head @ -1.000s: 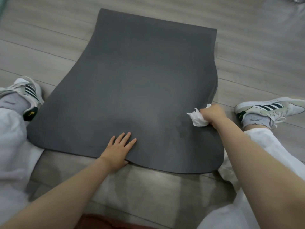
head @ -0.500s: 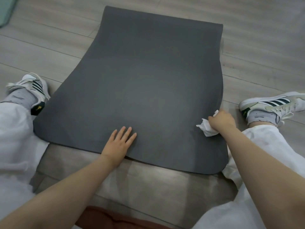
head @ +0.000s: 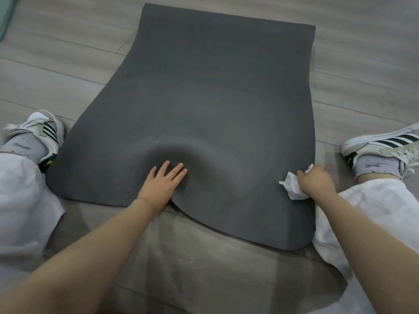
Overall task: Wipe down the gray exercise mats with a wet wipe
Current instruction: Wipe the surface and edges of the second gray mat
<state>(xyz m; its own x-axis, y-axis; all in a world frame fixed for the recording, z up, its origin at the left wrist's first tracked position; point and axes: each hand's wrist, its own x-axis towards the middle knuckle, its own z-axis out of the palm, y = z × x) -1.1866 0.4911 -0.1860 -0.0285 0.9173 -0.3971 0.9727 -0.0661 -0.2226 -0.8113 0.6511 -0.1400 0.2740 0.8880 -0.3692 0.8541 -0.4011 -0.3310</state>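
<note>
A dark gray exercise mat (head: 217, 91) lies lengthwise on the floor in front of me, between my spread legs. My left hand (head: 164, 181) presses flat on its near edge with fingers apart, and the mat bulges up in a fold just beyond the fingers. My right hand (head: 315, 182) sits at the mat's near right edge, closed around a crumpled white wet wipe (head: 291, 183) that touches the mat surface.
My left shoe (head: 39, 134) rests beside the mat's left edge and my right shoe (head: 383, 143) lies to the right. White trouser legs (head: 367, 214) flank the mat. Gray wood-plank floor (head: 56, 64) surrounds it. A pale green edge (head: 5, 14) shows at far left.
My left hand has pushed forward on the mat, raising a fold in it. The right hand with the wipe has slid toward the mat's right edge and nearer to me.
</note>
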